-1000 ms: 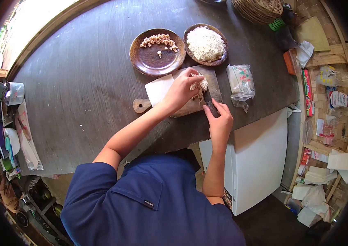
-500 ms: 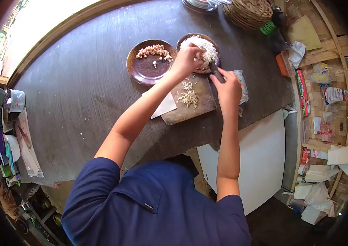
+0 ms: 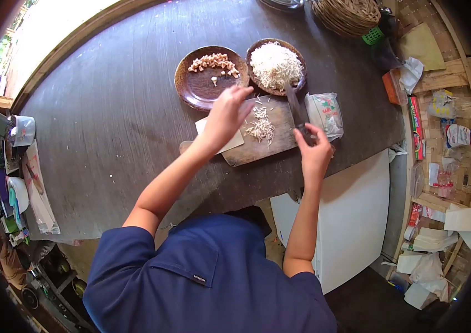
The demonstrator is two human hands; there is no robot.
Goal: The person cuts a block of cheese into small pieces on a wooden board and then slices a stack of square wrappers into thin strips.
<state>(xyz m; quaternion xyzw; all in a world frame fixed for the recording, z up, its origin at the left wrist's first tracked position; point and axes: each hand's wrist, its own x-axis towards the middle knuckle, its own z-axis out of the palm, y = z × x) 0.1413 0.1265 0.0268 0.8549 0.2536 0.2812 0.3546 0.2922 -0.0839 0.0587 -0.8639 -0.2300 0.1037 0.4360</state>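
A wooden cutting board [image 3: 280,141] lies on the dark table [image 3: 107,127] with a small heap of pale shreds [image 3: 261,127] on it. My left hand [image 3: 226,115] hovers over the board's left end, fingers spread, holding nothing. My right hand [image 3: 314,152] grips the handle of a knife [image 3: 294,105], whose blade points toward the brown plate of white shreds [image 3: 275,65]. A second brown plate [image 3: 211,77] holds diced pale pieces.
A white sheet [image 3: 224,136] sits under my left hand on the board. A plastic bag [image 3: 326,114] lies right of the board. A woven basket [image 3: 347,14] stands at the back. A white cabinet [image 3: 352,216] and cluttered shelves [image 3: 441,139] fill the right side.
My left hand dropped shreds onto the far plate and came back over the board, empty. My right hand pulled the knife back from the plate toward the board's right edge.
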